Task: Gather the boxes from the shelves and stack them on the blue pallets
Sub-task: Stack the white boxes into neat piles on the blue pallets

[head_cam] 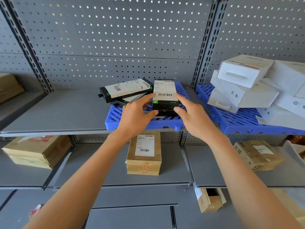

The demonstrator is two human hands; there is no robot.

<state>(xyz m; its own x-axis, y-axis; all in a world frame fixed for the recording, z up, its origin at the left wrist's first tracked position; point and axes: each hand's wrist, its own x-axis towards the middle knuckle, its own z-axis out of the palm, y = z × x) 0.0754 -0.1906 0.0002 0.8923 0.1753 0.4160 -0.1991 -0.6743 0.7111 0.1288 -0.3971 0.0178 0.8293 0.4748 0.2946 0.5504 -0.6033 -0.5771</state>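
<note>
Item 1: blue pallet (pixel 125 120), centre of the upper shelf (pixel 54 111). Holds 2 flat black boxes (pixel 127 90) stacked askew at its 10 o'clock corner, and a black labelled box (pixel 165 95) on another black box at 1 o'clock.

Item 2: left hand (pixel 137 113) and right hand (pixel 193 113), fingers spread apart, flanking the labelled box at 9 and 3 o'clock. Fingertips touch its sides; neither hand is clamped on it. Judged: box being set down or squared up.

Item 3: second blue pallet (pixel 234 119), at 3 o'clock, carrying a loose heap of white boxes (pixel 242 80).

Item 4, outstanding: 3 brown cartons on the lower shelf, at 8 o'clock (pixel 38 151), 6 o'clock (pixel 143 154) and 4 o'clock (pixel 257 154); 1 open carton (pixel 209 200) lower still.

Status, judged: well under way, with at least 4 boxes still to gather.
</note>
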